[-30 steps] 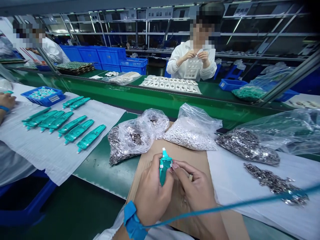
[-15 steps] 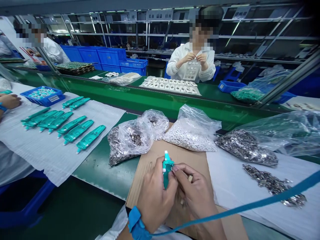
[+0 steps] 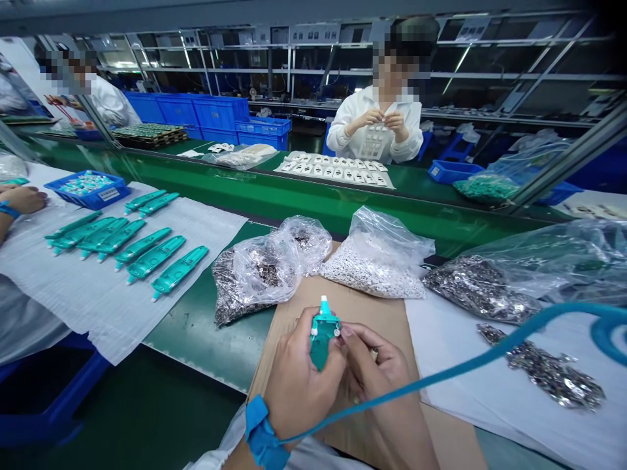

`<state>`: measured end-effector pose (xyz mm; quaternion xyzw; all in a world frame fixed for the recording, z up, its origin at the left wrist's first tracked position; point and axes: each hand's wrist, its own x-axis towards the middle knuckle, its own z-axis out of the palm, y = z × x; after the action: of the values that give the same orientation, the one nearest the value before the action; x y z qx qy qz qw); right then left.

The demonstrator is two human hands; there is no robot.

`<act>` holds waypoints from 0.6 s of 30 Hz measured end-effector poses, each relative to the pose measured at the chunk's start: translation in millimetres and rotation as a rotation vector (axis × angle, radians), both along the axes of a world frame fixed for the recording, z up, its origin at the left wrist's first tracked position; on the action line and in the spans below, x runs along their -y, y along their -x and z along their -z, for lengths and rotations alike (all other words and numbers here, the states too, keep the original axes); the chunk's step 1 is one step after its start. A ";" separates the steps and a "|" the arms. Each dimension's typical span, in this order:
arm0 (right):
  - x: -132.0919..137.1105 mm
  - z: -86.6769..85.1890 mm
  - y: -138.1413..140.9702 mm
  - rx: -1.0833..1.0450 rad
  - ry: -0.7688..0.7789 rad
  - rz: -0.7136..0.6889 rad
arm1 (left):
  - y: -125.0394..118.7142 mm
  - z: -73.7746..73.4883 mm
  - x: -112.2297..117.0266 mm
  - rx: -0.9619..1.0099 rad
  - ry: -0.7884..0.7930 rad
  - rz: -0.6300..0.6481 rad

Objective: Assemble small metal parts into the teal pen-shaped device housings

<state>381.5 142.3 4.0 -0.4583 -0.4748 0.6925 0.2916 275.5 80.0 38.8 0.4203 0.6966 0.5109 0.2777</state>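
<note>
My left hand (image 3: 301,378) is wrapped round a teal plastic shell (image 3: 321,349), whose narrow white tip (image 3: 324,304) points away from me. The hollow inside of the shell faces up, and a small white part (image 3: 314,332) sits at its left edge. At the opposite edge is a small round pale part (image 3: 337,332), right by the thumb of my right hand (image 3: 375,372). The right fingers are closed in a pinch there; what lies between them is mostly hidden. A blue band circles my left wrist, with a blue cord running off to the right.
Bags of metal pieces (image 3: 245,281) and white pieces (image 3: 375,271) stand behind the cardboard (image 3: 289,326). Loose metal pieces (image 3: 553,372) lie at right. Several teal shells (image 3: 180,269) and a blue bin (image 3: 88,189) lie at left, near another person's hand (image 3: 24,199). Co-workers sit opposite.
The teal shell has turned so that more of its hollow inside shows. My right fingers stay at its right edge. The blue cord has swung upward at the right.
</note>
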 end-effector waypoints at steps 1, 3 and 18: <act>0.1 -0.7 -0.1 -0.035 0.018 0.011 | 0.5 -0.1 0.1 -0.008 -0.012 0.017; 0.2 -2.4 -0.5 -0.083 0.036 0.027 | 0.8 -1.1 1.2 -0.030 -0.005 0.039; 9.4 -16.1 -0.5 -0.165 0.039 0.003 | -4.4 10.6 9.0 -0.319 -0.046 0.090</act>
<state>382.1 132.9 20.0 -0.4060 -0.4349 0.7365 0.3219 279.9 71.0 28.2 0.5329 0.7005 0.4406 0.1766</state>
